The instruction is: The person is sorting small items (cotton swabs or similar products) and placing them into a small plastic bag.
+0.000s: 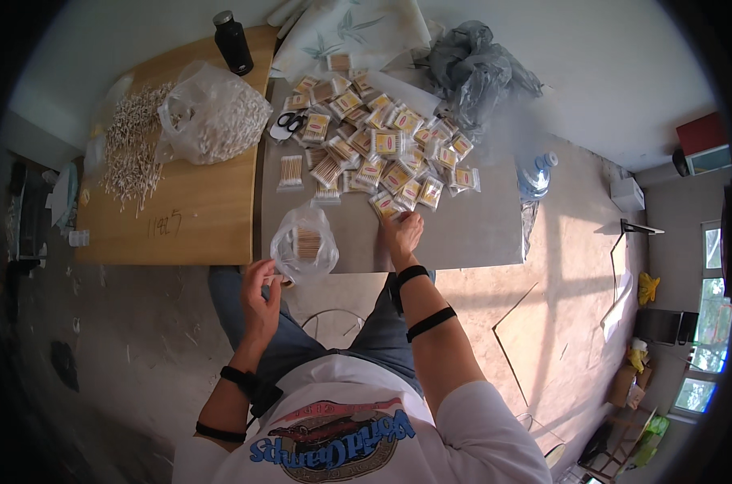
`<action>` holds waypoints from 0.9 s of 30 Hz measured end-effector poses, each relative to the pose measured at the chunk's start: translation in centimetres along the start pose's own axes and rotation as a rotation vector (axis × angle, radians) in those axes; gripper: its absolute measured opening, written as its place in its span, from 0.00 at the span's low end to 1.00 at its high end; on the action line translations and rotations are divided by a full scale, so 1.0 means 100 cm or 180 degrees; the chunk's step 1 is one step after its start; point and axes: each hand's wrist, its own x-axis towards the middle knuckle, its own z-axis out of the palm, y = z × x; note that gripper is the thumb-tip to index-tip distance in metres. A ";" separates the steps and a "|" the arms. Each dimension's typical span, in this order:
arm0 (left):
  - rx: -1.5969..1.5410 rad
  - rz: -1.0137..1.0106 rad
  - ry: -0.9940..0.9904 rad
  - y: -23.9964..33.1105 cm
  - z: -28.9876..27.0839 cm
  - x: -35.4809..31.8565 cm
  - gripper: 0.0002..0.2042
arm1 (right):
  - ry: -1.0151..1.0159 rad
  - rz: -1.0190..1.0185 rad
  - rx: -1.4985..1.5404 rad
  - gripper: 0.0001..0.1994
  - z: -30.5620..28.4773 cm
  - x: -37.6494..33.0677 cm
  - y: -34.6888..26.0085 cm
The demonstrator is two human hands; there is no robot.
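Observation:
My left hand (258, 303) is beside the lower left edge of a clear plastic bag (324, 256). Its fingers are pinched around something small and pale that I cannot make out. Inside the bag lies a bundle of thin wooden sticks (306, 242). Further right, my right hand (404, 238) is at the near edge of a pile of small clear packets of sticks (386, 143), many with yellow labels. The fingers of that hand are closed on one packet (384, 204), partly covering it. A single packet of sticks (291, 172) lies at the pile's left side.
On the wooden table (208, 234), loose white-tipped swabs (132, 145) spread beside a plastic bag of swabs (212, 117). A black bottle (233, 44) stands behind. Black-handled scissors (291, 121) lie by the pile; a grey plastic bag (475, 73) sits at the grey table's (471, 234) back right.

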 end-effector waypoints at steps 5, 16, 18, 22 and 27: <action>-0.0123 -0.0026 0.0009 0.003 0.001 -0.002 0.13 | -0.0747 0.0559 0.1034 0.31 -0.009 -0.001 0.001; -0.0256 -0.0168 -0.0025 -0.005 0.001 -0.015 0.11 | -0.0084 0.0378 0.0437 0.26 0.009 -0.022 -0.024; -0.0305 -0.0219 0.0002 -0.008 -0.002 -0.019 0.11 | 0.0008 0.0387 0.0860 0.25 0.014 -0.022 -0.022; -0.0479 -0.0255 -0.0120 -0.007 0.002 -0.015 0.12 | -0.0357 0.0934 0.2152 0.17 0.057 0.020 0.027; -0.1129 -0.0553 -0.0136 -0.012 0.003 -0.019 0.12 | -0.1391 0.1556 0.2406 0.12 -0.003 -0.017 -0.011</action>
